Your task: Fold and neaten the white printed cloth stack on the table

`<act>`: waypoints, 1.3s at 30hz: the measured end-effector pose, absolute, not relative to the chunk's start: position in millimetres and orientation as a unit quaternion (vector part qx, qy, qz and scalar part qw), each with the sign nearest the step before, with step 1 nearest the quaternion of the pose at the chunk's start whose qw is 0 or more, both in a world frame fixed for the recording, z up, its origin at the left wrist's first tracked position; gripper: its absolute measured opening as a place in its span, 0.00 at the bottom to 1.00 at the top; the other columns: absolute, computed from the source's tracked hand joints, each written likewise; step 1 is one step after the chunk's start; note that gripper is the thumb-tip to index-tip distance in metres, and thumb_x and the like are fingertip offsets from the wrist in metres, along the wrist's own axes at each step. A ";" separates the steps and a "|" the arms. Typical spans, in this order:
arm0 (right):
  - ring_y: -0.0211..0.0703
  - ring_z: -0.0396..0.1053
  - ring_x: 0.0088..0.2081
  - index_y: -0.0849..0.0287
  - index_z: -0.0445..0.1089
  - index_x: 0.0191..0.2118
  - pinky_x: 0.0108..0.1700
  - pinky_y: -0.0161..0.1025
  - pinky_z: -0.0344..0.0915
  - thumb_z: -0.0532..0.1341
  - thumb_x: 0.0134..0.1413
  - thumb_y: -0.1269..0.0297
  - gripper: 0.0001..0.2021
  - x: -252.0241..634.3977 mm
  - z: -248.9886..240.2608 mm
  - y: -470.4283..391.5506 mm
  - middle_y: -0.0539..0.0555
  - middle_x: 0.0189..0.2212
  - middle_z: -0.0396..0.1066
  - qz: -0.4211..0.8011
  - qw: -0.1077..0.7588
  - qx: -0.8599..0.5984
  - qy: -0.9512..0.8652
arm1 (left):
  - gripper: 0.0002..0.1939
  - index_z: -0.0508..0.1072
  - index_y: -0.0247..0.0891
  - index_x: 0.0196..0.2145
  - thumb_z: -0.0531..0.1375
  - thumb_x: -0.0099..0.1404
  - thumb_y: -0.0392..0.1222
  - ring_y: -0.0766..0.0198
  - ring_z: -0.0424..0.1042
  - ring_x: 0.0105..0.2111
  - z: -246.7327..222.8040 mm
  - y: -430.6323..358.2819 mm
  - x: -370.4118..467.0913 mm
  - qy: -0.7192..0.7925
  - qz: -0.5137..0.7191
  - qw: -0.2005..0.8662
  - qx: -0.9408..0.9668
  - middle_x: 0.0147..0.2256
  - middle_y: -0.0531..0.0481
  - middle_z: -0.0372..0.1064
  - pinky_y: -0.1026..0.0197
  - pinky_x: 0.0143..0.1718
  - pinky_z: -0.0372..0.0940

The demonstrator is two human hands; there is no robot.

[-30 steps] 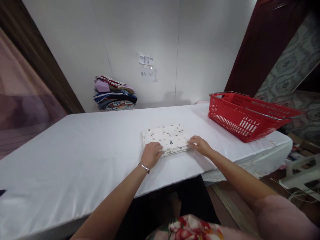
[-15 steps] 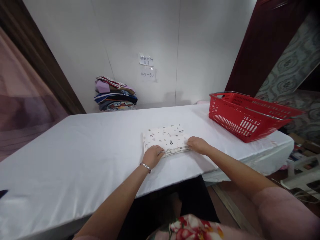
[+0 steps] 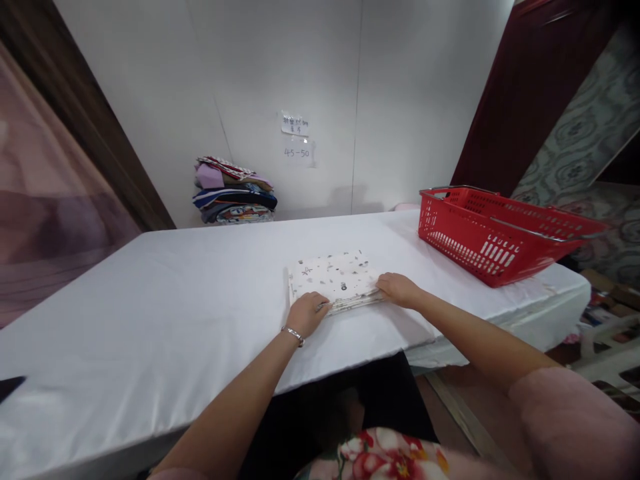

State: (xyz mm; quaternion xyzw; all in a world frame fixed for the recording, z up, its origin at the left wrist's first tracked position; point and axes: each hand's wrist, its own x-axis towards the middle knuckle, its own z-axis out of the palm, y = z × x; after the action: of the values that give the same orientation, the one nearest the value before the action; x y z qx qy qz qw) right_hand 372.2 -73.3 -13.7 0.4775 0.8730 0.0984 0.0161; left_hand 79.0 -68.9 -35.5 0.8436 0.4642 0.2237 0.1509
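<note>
A folded white cloth (image 3: 334, 277) with small dark prints lies flat near the front edge of the white-covered table (image 3: 200, 293). Its near edge shows several layers. My left hand (image 3: 307, 315), with a bracelet at the wrist, is closed on the cloth's near left corner. At the near right corner, my right hand (image 3: 399, 291) pinches the cloth's edge between thumb and fingers.
To the right on the table stands a red plastic basket (image 3: 465, 233) with metal handles. Folded garments (image 3: 235, 193) are piled at the back left, against the wall. A dark object (image 3: 10, 387) lies at the left edge. Paper labels (image 3: 297, 152) hang on the wall.
The view has shifted slightly, so more of the dark object at the left edge shows. Both hands keep their hold on the cloth, which looks unchanged.
</note>
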 end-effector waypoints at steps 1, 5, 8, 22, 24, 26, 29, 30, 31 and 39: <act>0.45 0.63 0.39 0.61 0.68 0.35 0.41 0.38 0.57 0.53 0.54 0.71 0.08 374.1 -12.5 -75.2 0.57 0.36 0.68 0.092 0.004 0.477 0.874 | 0.12 0.74 0.41 0.37 0.54 0.62 0.47 0.62 0.66 0.40 -35.5 -69.1 79.2 0.464 0.226 0.151 0.843 0.37 0.51 0.71 0.60 0.42 0.59; 0.44 0.61 0.41 0.60 0.67 0.36 0.42 0.38 0.58 0.52 0.54 0.71 0.07 377.0 -10.8 -82.0 0.57 0.36 0.67 0.068 -0.025 0.478 0.876 | 0.12 0.74 0.42 0.37 0.56 0.60 0.48 0.61 0.66 0.40 -33.8 -70.6 83.1 0.486 0.218 0.139 0.835 0.37 0.50 0.70 0.60 0.40 0.59; 0.44 0.61 0.40 0.61 0.65 0.36 0.41 0.37 0.58 0.52 0.54 0.72 0.06 375.8 -13.0 -85.1 0.57 0.36 0.66 0.058 -0.034 0.479 0.875 | 0.12 0.74 0.42 0.38 0.57 0.58 0.48 0.60 0.65 0.40 -31.5 -72.3 87.8 0.510 0.197 0.124 0.828 0.38 0.49 0.70 0.59 0.39 0.59; 0.45 0.60 0.44 0.61 0.65 0.40 0.44 0.39 0.58 0.51 0.55 0.72 0.09 374.4 -30.2 -92.3 0.58 0.41 0.65 0.036 -0.067 0.496 0.865 | 0.10 0.75 0.43 0.35 0.60 0.55 0.44 0.60 0.66 0.40 -31.4 -69.5 93.2 0.538 0.201 0.158 0.803 0.38 0.51 0.70 0.60 0.41 0.58; 0.46 0.60 0.44 0.60 0.66 0.42 0.45 0.40 0.58 0.51 0.55 0.71 0.10 374.0 -30.1 -91.5 0.58 0.41 0.66 0.042 -0.064 0.490 0.868 | 0.09 0.76 0.43 0.34 0.60 0.55 0.44 0.60 0.66 0.40 -31.6 -68.3 94.1 0.545 0.206 0.172 0.794 0.38 0.51 0.71 0.60 0.40 0.59; 0.46 0.61 0.43 0.60 0.66 0.43 0.45 0.40 0.58 0.51 0.56 0.71 0.12 373.2 -30.4 -90.6 0.58 0.41 0.67 0.050 -0.061 0.490 0.868 | 0.08 0.76 0.44 0.33 0.60 0.55 0.44 0.61 0.66 0.40 -31.8 -67.2 94.9 0.552 0.210 0.184 0.786 0.38 0.52 0.71 0.61 0.39 0.59; 0.46 0.62 0.43 0.61 0.68 0.42 0.44 0.40 0.58 0.50 0.56 0.71 0.12 371.7 -33.1 -91.3 0.59 0.41 0.68 0.065 -0.061 0.504 0.859 | 0.07 0.77 0.44 0.32 0.59 0.56 0.44 0.62 0.66 0.39 -32.8 -67.5 94.6 0.555 0.214 0.194 0.780 0.38 0.52 0.71 0.61 0.38 0.59; 0.47 0.62 0.42 0.62 0.68 0.42 0.44 0.40 0.58 0.50 0.56 0.71 0.12 371.3 -34.2 -92.4 0.59 0.41 0.68 0.069 -0.064 0.509 0.856 | 0.07 0.77 0.43 0.32 0.59 0.56 0.44 0.62 0.66 0.38 -33.6 -68.6 94.0 0.550 0.216 0.190 0.784 0.37 0.52 0.70 0.61 0.38 0.59; 0.47 0.62 0.42 0.62 0.68 0.42 0.44 0.40 0.58 0.50 0.56 0.72 0.12 370.8 -35.2 -93.9 0.60 0.41 0.68 0.071 -0.068 0.513 0.853 | 0.08 0.76 0.43 0.32 0.58 0.57 0.44 0.62 0.66 0.38 -34.7 -70.4 92.9 0.539 0.218 0.179 0.793 0.37 0.51 0.70 0.60 0.38 0.59; 0.50 0.62 0.49 0.61 0.67 0.46 0.51 0.47 0.56 0.51 0.54 0.72 0.15 347.9 -29.3 -96.6 0.60 0.48 0.66 0.072 -0.149 0.501 0.849 | 0.09 0.73 0.40 0.34 0.53 0.63 0.40 0.60 0.62 0.38 -43.6 -88.7 87.6 0.439 0.220 0.025 0.871 0.35 0.48 0.67 0.57 0.39 0.55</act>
State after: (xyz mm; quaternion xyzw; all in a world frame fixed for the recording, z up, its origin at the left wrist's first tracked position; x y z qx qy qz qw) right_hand 347.9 -96.6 -29.3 0.5013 0.8494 0.0720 -0.1485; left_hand 87.6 -88.7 -43.6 0.8707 0.4389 0.2203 0.0253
